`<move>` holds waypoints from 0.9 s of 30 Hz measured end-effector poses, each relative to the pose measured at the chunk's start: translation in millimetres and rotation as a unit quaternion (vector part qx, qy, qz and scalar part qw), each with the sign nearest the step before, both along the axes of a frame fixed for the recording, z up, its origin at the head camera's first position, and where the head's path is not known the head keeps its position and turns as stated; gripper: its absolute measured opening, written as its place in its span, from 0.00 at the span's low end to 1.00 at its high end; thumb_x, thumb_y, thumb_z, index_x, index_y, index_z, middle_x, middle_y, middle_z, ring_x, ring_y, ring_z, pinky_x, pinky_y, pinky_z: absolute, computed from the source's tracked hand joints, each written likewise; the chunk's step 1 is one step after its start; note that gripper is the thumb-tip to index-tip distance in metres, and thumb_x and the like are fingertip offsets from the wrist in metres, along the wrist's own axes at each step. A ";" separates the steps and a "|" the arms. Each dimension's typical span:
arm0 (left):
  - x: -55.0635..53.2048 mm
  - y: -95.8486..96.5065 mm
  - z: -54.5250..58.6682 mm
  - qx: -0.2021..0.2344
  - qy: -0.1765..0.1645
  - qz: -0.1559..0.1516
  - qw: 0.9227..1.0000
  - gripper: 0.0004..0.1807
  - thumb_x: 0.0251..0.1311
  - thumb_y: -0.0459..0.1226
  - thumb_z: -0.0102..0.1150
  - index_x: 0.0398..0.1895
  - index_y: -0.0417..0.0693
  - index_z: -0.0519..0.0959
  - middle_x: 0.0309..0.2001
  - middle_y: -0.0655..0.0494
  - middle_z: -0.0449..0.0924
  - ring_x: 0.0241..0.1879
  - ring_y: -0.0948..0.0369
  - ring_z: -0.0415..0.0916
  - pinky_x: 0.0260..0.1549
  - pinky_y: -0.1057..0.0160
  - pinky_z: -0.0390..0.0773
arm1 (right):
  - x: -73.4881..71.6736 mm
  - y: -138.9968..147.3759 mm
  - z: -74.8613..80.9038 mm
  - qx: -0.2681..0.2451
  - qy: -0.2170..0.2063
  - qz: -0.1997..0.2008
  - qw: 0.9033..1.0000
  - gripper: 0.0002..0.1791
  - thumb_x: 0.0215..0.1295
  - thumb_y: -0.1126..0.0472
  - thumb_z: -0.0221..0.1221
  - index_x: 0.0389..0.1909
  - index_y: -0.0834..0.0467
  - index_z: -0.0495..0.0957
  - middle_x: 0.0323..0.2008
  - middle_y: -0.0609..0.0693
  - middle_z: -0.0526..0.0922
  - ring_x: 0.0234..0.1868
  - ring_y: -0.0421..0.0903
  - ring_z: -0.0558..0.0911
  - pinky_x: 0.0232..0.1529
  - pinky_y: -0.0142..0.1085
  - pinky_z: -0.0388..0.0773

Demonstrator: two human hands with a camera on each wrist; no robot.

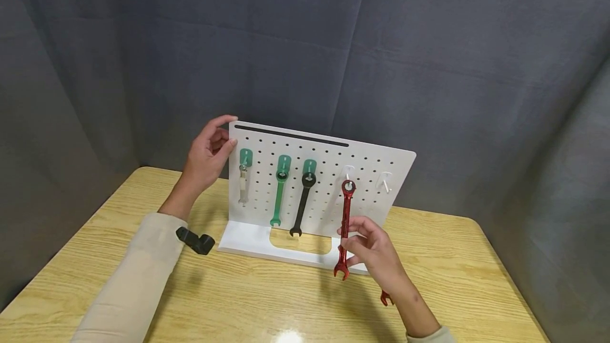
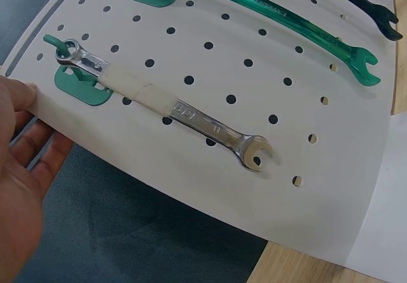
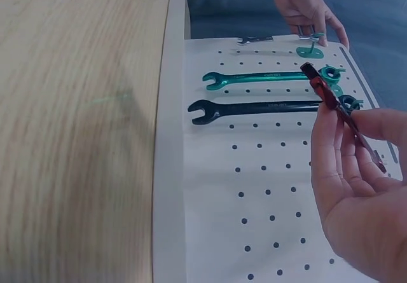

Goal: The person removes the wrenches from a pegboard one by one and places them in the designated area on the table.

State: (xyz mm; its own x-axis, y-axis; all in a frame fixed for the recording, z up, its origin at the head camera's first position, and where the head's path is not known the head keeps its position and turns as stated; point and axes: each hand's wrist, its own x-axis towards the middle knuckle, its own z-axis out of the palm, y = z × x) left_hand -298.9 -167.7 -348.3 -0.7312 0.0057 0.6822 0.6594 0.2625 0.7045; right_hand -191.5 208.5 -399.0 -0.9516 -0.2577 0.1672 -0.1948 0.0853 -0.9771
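Observation:
My left hand (image 1: pixel 205 158) pinches the upper left edge of a white pegboard (image 1: pixel 329 205), thumb in front and fingers behind. In my right hand (image 1: pixel 376 253) a red combination wrench (image 1: pixel 346 216) is pinched by its lower shank. Its ring end is at a white hook (image 1: pixel 347 172); whether it hangs there I cannot tell. A silver wrench (image 2: pixel 203 123) with a pale wrap, a green wrench (image 1: pixel 278 200) and a black wrench (image 1: pixel 302 205) hang from green hooks to the left. At the right, a white hook (image 1: pixel 385 181) bears nothing.
The board's white base (image 1: pixel 243 237) stands on a wooden table (image 1: pixel 229 300). Another red wrench (image 1: pixel 385 298) lies on the table, mostly hidden behind my right wrist. Grey curtains (image 1: pixel 267 41) hang close behind and at both sides.

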 end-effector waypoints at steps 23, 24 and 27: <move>2.0 1.5 0.7 0.012 -0.003 -0.003 1.000 0.26 0.72 0.26 0.57 0.71 0.49 0.71 0.40 0.42 0.77 0.36 0.49 0.73 0.37 0.67 0.71 | 2.5 7.6 10.9 0.009 0.016 0.019 1.000 0.18 0.69 0.73 0.59 0.58 0.72 0.70 0.45 0.57 0.81 0.40 0.46 0.83 0.32 0.41 0.84; 1.8 1.4 0.7 0.010 -0.002 -0.002 1.000 0.26 0.72 0.26 0.57 0.71 0.49 0.71 0.40 0.42 0.77 0.36 0.50 0.73 0.37 0.67 0.71 | 3.5 8.8 11.3 0.012 0.015 0.017 1.000 0.18 0.69 0.73 0.59 0.58 0.72 0.70 0.45 0.58 0.81 0.40 0.46 0.83 0.32 0.41 0.84; 0.5 1.5 0.5 0.006 -0.002 -0.001 1.000 0.27 0.72 0.26 0.57 0.72 0.48 0.71 0.40 0.42 0.76 0.36 0.50 0.72 0.36 0.67 0.71 | 7.1 12.0 11.7 0.021 0.011 0.009 1.000 0.18 0.69 0.73 0.59 0.57 0.70 0.71 0.45 0.59 0.80 0.40 0.47 0.83 0.32 0.41 0.84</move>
State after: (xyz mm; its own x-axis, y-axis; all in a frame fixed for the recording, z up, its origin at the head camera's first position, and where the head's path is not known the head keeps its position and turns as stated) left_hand -298.5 -166.2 -347.8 -0.7336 -0.0004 0.6796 0.6575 0.2524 0.7099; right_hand -184.4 220.5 -387.2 -0.9430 -0.2823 0.1761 -0.2176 0.1228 -0.9683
